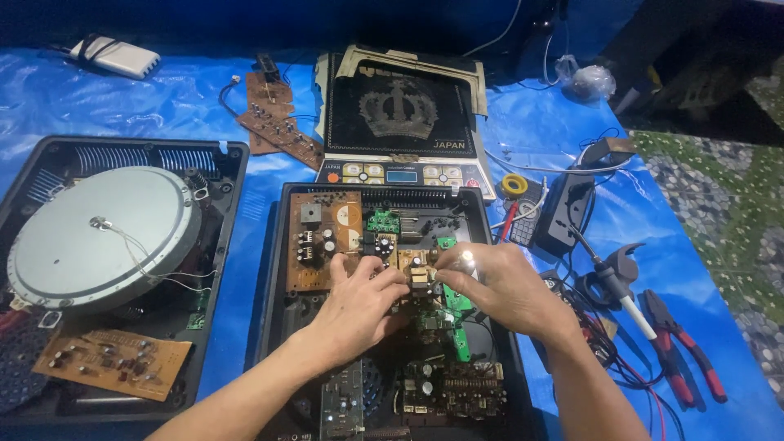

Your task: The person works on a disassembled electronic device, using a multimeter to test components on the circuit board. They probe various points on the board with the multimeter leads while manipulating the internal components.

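1. Open black cooker housing (pixel 278 269) at centre holds a brown circuit board (pixel 322 237) at 10 o'clock, green boards (pixel 457 314), dark boards at 6.
2. Left hand (pixel 355 306) and right hand (pixel 502 286) pinch a small tan board (pixel 418 273), fingertips closed on it, mid-housing.
3. Second housing (pixel 233 175) at 9 o'clock holds a round grey coil plate (pixel 98 237) and a loose brown board (pixel 114 359).
4. Red pliers (pixel 682 351) at 4 o'clock.
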